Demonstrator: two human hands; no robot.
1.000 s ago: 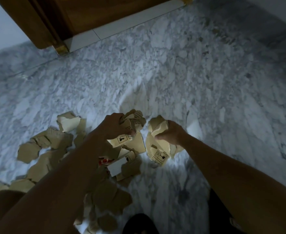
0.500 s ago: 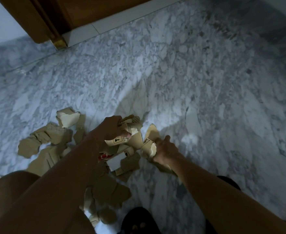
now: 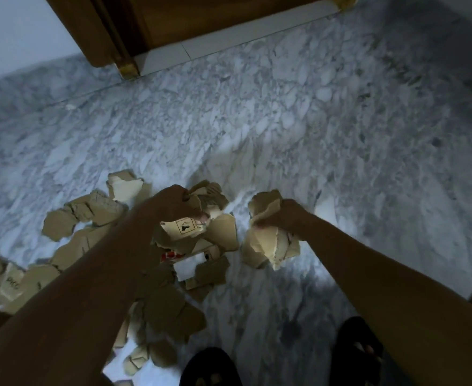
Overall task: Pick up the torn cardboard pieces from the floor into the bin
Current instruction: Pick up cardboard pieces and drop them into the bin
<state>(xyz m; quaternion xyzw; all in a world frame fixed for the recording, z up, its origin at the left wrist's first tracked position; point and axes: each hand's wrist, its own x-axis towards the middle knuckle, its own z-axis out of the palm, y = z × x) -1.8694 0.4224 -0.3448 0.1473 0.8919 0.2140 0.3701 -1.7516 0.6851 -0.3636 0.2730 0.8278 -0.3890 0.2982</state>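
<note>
Head view, and both hands are down in the litter. The left hand [image 3: 173, 203] has its grip curled tight round a wad of torn cardboard [image 3: 209, 199], the thumb pinching a pale piece [image 3: 183, 227] with a black printed symbol that hangs below the knuckles. The right hand [image 3: 287, 218] has its grip closed round a crumpled bunch of brown scraps [image 3: 265, 246], with ragged ends sticking out above and below the fist. Whether that bunch touches the ground, I cannot tell. Between the two bundles shows a strip of the marble floor [image 3: 326, 121].

Under the left forearm and off to its left, the loose pieces [image 3: 89, 213] lie flat on the floor. They overlap, running out to the left edge and down toward the person's feet. Among them is a red-printed scrap [image 3: 170, 256], with a white rectangle [image 3: 188, 267] just beside it. Two dark slippers [image 3: 211, 366] show at the bottom edge. Up top, a wooden door [image 3: 201, 18] stands over a pale threshold strip [image 3: 229, 43].
</note>
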